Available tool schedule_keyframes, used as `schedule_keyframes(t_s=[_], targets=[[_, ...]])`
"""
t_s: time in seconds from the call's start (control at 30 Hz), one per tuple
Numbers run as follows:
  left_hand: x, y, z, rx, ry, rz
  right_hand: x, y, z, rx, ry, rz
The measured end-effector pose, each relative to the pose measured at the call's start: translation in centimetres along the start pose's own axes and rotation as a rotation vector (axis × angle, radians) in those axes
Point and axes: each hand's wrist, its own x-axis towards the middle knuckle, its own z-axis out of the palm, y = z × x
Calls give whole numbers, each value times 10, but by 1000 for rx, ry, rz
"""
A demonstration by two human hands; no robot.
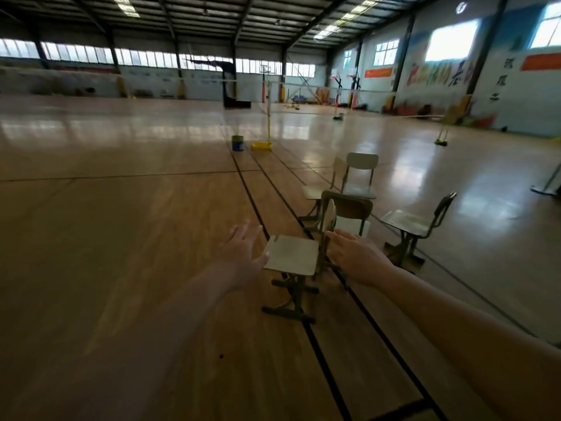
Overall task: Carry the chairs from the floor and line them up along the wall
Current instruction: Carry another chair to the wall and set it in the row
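Nearest chair (293,253): it stands on the wooden floor (121,238) right in front of you, pale seat towards you, backrest edge-on at its right side. It is not yet lifted and no wall is close.
Left hand (246,250): released, fingers spread, just beside the seat's left edge. You cannot tell whether the thumb touches it.
Right hand (355,253): released and flat, fingers stretched towards the backrest upright, grasping nothing.
Risk, tilt: if you lift by the seat edge on one side and the backrest on the other, the chair will likely swing and its heavy foot bars may drop towards your shins.
Risk, snag: the brown-backed chair (347,205) stands just behind the one you are after, so a lift that drifts forward could knock frame against frame and tip it.
Risk, slip: a hand laid flat on the smooth seat has little hold, so curl your fingers under the edge before you raise it.
Right-hand chair (416,223): near on your right, side-on. Swinging your load that way could clip it.
Far chairs: a pale-backed chair (362,174) and a low chair (315,191) stand beyond, close together.
Net post (261,144): on a yellow base further ahead, with a blue can (238,143) just beside it, both well apart from you.
Painted wall (516,86): far off to the right. Judged from here, the route to it crosses the cluster, so step round it rather than through.
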Motion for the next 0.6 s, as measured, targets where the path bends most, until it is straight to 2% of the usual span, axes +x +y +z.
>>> schedule_keyframes(t_s=[0.17, 0.4, 0.6], targets=[[79, -17, -10, -13, 8, 23, 71, 18, 4, 10, -7, 2], [160, -82, 9, 51, -89, 16, 163, 9, 32, 11, -31, 51], [250, -104, 5, 47, -176, 96, 212, 16, 45, 47, -1, 188]])
